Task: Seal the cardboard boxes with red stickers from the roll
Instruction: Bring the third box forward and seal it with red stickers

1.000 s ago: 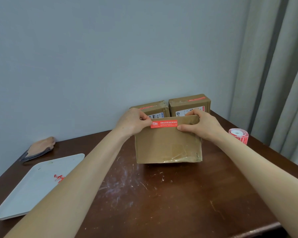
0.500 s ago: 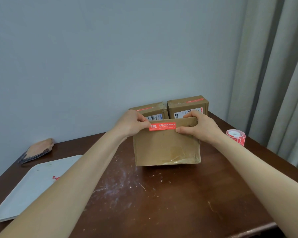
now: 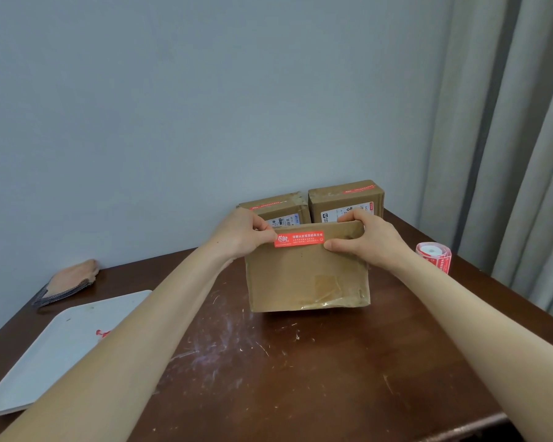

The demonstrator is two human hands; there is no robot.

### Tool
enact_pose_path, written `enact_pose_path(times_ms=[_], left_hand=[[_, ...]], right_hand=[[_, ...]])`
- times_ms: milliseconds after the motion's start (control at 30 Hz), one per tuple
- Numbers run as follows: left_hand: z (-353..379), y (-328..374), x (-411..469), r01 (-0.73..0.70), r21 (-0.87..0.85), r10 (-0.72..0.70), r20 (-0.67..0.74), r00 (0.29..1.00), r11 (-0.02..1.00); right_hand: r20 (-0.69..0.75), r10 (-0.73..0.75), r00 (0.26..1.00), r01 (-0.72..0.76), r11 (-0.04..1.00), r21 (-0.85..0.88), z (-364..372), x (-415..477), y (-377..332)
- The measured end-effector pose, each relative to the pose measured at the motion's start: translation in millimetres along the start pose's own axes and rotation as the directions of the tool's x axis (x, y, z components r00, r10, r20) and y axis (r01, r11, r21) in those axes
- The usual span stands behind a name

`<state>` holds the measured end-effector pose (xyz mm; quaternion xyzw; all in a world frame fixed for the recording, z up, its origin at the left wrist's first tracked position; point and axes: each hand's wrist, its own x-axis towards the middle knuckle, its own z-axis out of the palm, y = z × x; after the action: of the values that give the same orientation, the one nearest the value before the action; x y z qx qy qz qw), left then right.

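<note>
A cardboard box (image 3: 304, 275) stands on the dark wooden table (image 3: 268, 371), its front face toward me. A red sticker (image 3: 298, 239) with white print lies along the top edge of that face. My left hand (image 3: 241, 232) pinches the sticker's left end at the box's top left corner. My right hand (image 3: 366, 239) grips the top right edge, its thumb pressing beside the sticker's right end. Two more boxes, the left one (image 3: 278, 208) and the right one (image 3: 347, 200), stand behind against the wall, each with a red sticker on top. The sticker roll (image 3: 434, 255) sits at the right.
A white tray (image 3: 61, 342) with a red scrap on it lies at the left front. A tan and grey cloth pad (image 3: 67, 280) rests near the wall on the left. Grey curtains (image 3: 517, 138) hang at the right. The table's front edge runs at the bottom right.
Both hands and the box hold nearly the same pose. The view has shifted slightly, and the sticker stays along the box's top edge.
</note>
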<state>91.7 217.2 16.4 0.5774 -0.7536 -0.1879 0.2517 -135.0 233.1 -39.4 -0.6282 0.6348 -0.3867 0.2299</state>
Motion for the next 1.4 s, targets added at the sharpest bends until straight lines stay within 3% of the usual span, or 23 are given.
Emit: enact_pose_path(times_ms=[333,533,800,867,967,1033,1133,1400], left_hand=[[-3.3,-2.5,-4.3,0.024,-0.134,-0.027,-0.017,0.999,0.991],[-7.4,-4.6,-15.7,0.087,-0.36,-0.114,-0.054,0.992,0.929],[-2.2,-15.6,-22.3,0.12,-0.369,-0.14,-0.027,0.99,0.922],[-6.5,-14.2,-17.2,0.086,-0.335,-0.126,-0.097,0.987,0.938],[-13.1,-4.7,-7.7,0.014,-0.324,-0.075,-0.179,0.981,0.946],[-13.3,5.4,-1.7,-0.012,-0.325,-0.047,-0.173,0.984,0.946],[-9.3,19.5,6.6,-0.029,-0.318,-0.013,-0.13,0.991,0.948],[-2.4,22.3,18.6,0.045,-0.499,-0.066,-0.023,0.998,0.866]], right_hand=[[0.004,0.006,1.0,-0.006,1.0,0.022,-1.3,-1.9,0.5],[-0.034,-0.06,0.998,0.061,0.997,0.042,-2.7,-9.8,5.0],[0.054,-0.105,0.993,0.108,0.992,-0.061,-5.7,-25.0,13.1],[-0.017,-0.118,0.993,0.117,0.992,-0.04,-13.1,-24.5,4.6],[-0.237,-0.093,0.967,0.136,0.975,0.174,-28.5,-19.4,-22.3],[-0.156,-0.045,0.987,0.091,0.95,0.299,-35.6,-13.7,-41.2],[0.071,0.023,0.997,-0.043,0.955,0.294,-33.2,-3.9,-56.9],[0.085,0.108,0.991,-0.129,0.941,0.314,-28.0,22.7,-55.7]])
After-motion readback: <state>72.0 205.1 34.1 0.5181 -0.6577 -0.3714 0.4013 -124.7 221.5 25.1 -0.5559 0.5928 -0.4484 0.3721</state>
